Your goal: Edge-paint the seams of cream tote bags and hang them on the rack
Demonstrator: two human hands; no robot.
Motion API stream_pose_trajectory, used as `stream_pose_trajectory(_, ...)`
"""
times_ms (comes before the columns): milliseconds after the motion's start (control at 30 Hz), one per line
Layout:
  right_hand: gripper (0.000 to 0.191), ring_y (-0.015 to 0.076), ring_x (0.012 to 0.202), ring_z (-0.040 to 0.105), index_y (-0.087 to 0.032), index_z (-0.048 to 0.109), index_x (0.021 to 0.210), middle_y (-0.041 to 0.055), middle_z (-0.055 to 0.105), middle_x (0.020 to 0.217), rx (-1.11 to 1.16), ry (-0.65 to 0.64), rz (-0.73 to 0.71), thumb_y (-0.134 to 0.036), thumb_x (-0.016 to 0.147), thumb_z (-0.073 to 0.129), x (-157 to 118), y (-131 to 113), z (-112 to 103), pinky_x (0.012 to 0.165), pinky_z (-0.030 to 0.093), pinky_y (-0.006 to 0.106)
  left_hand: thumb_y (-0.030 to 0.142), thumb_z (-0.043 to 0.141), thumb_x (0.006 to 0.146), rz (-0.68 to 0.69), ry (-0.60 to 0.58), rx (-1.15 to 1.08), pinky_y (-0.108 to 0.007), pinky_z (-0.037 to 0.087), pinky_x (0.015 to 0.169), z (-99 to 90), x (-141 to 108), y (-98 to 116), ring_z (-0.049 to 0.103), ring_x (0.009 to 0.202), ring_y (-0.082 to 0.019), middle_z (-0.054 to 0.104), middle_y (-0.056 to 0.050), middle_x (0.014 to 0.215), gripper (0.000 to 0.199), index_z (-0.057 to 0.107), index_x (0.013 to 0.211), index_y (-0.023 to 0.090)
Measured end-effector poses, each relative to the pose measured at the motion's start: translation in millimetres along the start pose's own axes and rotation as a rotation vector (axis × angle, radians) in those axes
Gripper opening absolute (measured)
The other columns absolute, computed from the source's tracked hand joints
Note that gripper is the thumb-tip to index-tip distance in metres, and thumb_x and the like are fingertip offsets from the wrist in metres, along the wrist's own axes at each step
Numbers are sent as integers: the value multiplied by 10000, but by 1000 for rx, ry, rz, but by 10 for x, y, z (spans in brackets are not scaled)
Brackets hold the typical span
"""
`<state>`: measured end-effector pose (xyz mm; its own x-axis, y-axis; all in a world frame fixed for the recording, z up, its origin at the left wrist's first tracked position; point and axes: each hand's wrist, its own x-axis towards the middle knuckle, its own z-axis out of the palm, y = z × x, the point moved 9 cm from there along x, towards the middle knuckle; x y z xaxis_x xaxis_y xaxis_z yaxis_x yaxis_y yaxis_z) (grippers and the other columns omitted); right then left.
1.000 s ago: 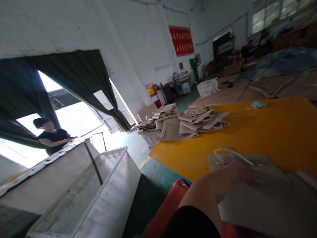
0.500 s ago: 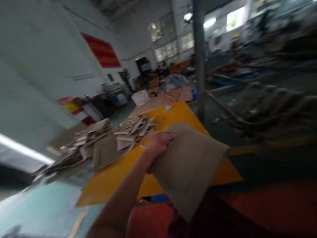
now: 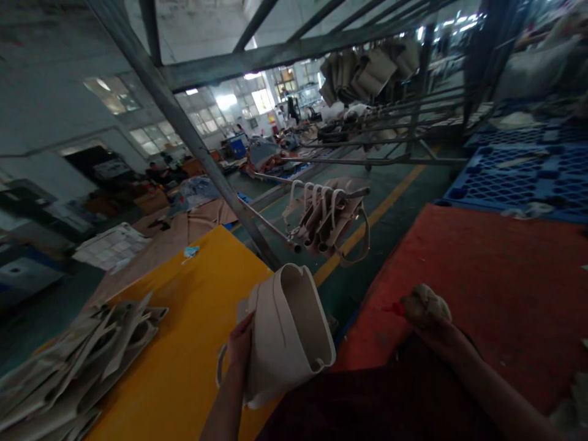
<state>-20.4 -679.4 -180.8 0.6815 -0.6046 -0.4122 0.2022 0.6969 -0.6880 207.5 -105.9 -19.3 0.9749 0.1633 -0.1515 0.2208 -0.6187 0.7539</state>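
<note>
My left hand [image 3: 241, 343] grips the side of a beige bag [image 3: 275, 343], which is held upright and open at the top over the edge of the yellow table [image 3: 197, 300]. A loop handle shows left of my wrist. Over the red table [image 3: 487, 275], my right hand [image 3: 432, 324] is closed round a bundled tan cloth [image 3: 425, 304] with a red tip sticking out to the left. Flat beige bags [image 3: 92, 361] lie piled at the left of the yellow table.
Beige bags [image 3: 328, 217] hang by their handles on a metal rack rail [image 3: 271, 229] ahead. A slanted metal post [image 3: 197, 147] rises by the yellow table. Blue pallets [image 3: 528, 177] lie beyond the red table; a white bundle [image 3: 113, 245] is at the left.
The view has swung right, bringing the rack and red table into sight. The bag in my left hand has gone from flat to opened out. My right hand has come into view with the cloth.
</note>
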Motion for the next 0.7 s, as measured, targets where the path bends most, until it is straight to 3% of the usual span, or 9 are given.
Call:
stream_pose_trajectory(100,680,376,961,823,-372,812,1002,64,855,1122,-44,50,35,-480,404,1118,-4,-19,-105,1093,630,698,83,634,914,-43,-18,-1,-373,580,1194,74,160,49,766,1375,-273,829,-115,1382,459,865,1297,185)
stream_pose_trajectory(200,636,393,962,819,-377,813,987,72,849,1092,-58,-1,9,-449,432,1116,-71,-138,43,1172,545,765,123,621,940,-45,-28,-22,-364,579,1192,-129,213,181,783,1352,-259,842,-115,1355,426,867,1287,154)
stream_pose_trajectory(333,464,448,1104,811,-437,782,819,86,842,1111,-32,-83,-35,-374,477,1090,-177,-282,350,1150,600,671,264,678,855,-6,11,41,-447,584,1210,-831,25,421,795,1335,-314,891,-22,1245,390,917,1163,264)
stream_pose_trajectory(433,498,486,1171,795,-416,782,848,79,845,1072,-31,-94,-22,-376,460,1092,-212,-276,419,1151,595,722,341,744,687,-9,12,93,-501,601,1192,-1389,-222,540,796,1320,-374,905,30,1174,373,931,1010,362)
stream_pose_trajectory(500,533,484,1153,802,-385,786,889,84,845,1055,-37,-93,-10,-373,462,1106,-214,-242,397,1135,601,751,362,756,586,-47,-16,110,-541,593,1198,-1597,-350,560,805,1286,-414,908,22,1144,365,923,910,378)
stream_pose_trajectory(533,544,471,1138,808,-378,787,899,85,845,1069,-42,-86,-2,-368,463,1112,-210,-223,376,1122,617,738,366,754,546,-70,-41,111,-557,584,1207,-1619,-387,557,810,1268,-431,909,10,1135,360,917,867,372)
stream_pose_trajectory(600,565,449,1122,818,-377,793,917,88,845,1134,-63,-61,17,-359,456,1119,-196,-184,335,1090,650,697,375,748,514,-99,-97,88,-566,574,1217,-1483,-394,543,815,1246,-447,910,-19,1123,349,909,822,344)
stream_pose_trajectory(700,557,448,1100,824,-386,793,902,98,847,1176,-89,-35,38,-375,448,1115,-164,-149,336,1044,670,676,345,735,613,-111,-126,75,-522,621,1161,-960,-271,465,839,1200,-414,914,-45,1056,273,905,820,291)
